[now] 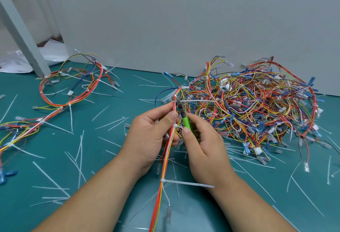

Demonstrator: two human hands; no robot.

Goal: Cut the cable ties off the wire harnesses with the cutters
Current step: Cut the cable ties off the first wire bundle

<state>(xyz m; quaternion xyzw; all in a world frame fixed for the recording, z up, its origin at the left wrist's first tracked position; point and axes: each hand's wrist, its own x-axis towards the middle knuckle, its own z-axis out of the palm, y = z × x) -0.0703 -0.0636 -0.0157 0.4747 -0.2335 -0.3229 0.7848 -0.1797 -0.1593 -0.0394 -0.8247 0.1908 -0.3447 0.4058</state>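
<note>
1. The left hand [150, 134] pinches the wire harness [165, 158] between thumb and curled fingers at the centre of the frame. A firm pinch would hold the bundle taut and straight.
2. The right hand [204, 147] wraps its fingers around the green handles of the cutters [184, 117], thumb on top. I cannot tell whether the blades are apart.
3. The tips sit at a white cable tie [198, 101] just above the left thumb, its tail pointing right. The blade should catch only the strap, clear of the wire insulation.
4. A second tie [187, 183] waits on the same harness, lower centre.
5. The uncut pile [257, 103] lies at right. Cut tails [49, 176] litter the teal mat [110, 158].
</note>
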